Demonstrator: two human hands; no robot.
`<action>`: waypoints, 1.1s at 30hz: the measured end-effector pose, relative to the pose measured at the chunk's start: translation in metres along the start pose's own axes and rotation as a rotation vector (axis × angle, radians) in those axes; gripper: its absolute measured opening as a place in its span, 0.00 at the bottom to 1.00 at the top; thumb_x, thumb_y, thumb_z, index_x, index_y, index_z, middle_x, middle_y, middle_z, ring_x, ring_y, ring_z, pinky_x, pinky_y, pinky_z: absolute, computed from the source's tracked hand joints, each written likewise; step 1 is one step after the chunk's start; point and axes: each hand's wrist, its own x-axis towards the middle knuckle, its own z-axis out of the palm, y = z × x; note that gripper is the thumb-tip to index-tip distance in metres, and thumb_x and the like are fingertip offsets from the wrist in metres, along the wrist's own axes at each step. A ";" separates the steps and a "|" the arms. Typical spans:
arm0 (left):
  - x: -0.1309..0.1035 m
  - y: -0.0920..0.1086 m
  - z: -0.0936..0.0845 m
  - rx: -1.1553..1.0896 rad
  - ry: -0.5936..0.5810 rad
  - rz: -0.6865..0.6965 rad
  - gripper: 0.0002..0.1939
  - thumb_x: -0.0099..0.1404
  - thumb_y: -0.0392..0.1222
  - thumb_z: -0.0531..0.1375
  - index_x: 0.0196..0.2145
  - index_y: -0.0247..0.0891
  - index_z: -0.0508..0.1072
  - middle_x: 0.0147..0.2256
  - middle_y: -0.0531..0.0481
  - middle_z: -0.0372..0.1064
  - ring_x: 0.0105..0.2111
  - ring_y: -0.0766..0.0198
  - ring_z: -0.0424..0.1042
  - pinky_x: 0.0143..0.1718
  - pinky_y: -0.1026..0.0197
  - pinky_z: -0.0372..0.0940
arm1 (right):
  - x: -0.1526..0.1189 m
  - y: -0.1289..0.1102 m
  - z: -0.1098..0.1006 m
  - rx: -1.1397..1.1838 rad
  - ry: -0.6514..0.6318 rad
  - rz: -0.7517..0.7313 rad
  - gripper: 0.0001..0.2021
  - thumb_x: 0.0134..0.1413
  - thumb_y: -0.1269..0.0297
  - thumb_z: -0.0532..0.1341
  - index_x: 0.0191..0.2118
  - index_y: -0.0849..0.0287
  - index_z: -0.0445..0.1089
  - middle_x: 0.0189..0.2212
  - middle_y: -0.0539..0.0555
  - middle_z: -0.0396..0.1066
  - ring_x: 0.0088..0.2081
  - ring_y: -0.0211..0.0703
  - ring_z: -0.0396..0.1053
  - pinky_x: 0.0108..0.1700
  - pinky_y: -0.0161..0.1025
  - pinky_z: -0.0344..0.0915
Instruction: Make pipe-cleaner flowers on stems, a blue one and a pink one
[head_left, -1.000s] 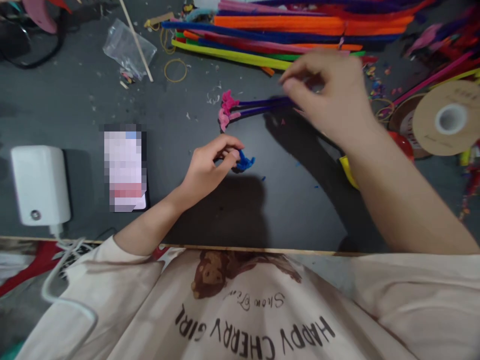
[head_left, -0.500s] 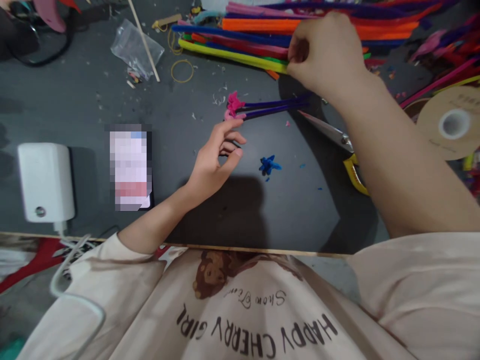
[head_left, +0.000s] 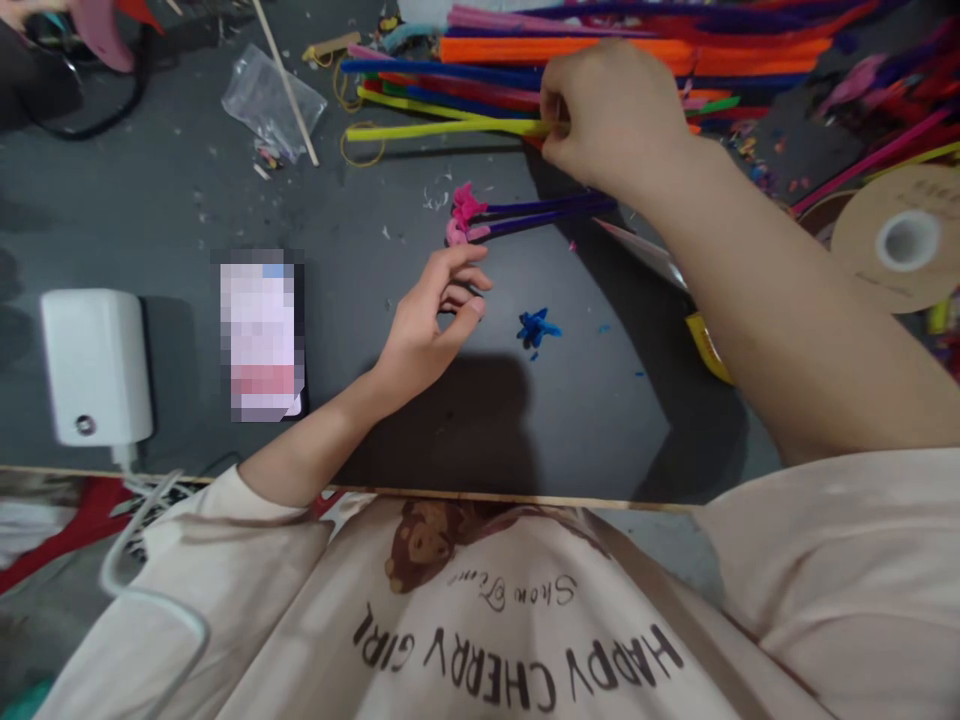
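Observation:
My right hand [head_left: 619, 105] is closed on a yellow pipe cleaner [head_left: 442, 129], which points left from the fingers. Behind that hand lies a pile of coloured pipe cleaners, with orange ones [head_left: 510, 49] in the middle. My left hand [head_left: 435, 315] rests over the table, fingers loosely curled and apart, holding nothing. Just beyond its fingertips are a bright pink flower [head_left: 466, 207] and a lighter pink one [head_left: 457, 232], both on purple stems [head_left: 544, 212]. A small blue flower shape [head_left: 537, 328] lies to the right of the left hand.
Scissors with a yellow handle [head_left: 709, 348] lie partly under my right forearm. A cardboard spool [head_left: 892, 240] is at the right. Toward the left are a phone [head_left: 259, 335], a white power bank with a cable [head_left: 97, 365], a clear plastic bag [head_left: 271, 100] and a thin stick [head_left: 289, 85].
My right hand has shifted a little left and toward me, drawing the yellow pipe cleaner away from the pile's near edge. My left hand stays in place.

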 end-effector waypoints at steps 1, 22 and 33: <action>0.000 0.000 0.000 0.000 0.001 -0.007 0.20 0.63 0.35 0.56 0.53 0.44 0.65 0.41 0.51 0.71 0.33 0.72 0.72 0.39 0.64 0.69 | -0.001 0.000 -0.003 -0.003 -0.004 0.000 0.16 0.54 0.73 0.56 0.47 0.73 0.74 0.46 0.71 0.75 0.53 0.71 0.71 0.49 0.63 0.69; 0.013 0.012 -0.012 -0.307 0.192 -0.249 0.13 0.69 0.56 0.54 0.36 0.44 0.68 0.23 0.57 0.65 0.18 0.74 0.63 0.18 0.65 0.59 | -0.148 0.009 -0.014 0.120 0.061 -0.166 0.12 0.63 0.64 0.55 0.40 0.59 0.76 0.34 0.57 0.78 0.37 0.50 0.75 0.32 0.42 0.63; 0.012 0.015 -0.010 -0.387 0.252 -0.236 0.07 0.70 0.44 0.57 0.38 0.40 0.73 0.31 0.59 0.77 0.27 0.77 0.75 0.31 0.71 0.70 | -0.155 0.026 -0.029 0.496 0.249 0.202 0.15 0.55 0.49 0.63 0.27 0.55 0.76 0.20 0.48 0.67 0.22 0.32 0.59 0.26 0.37 0.53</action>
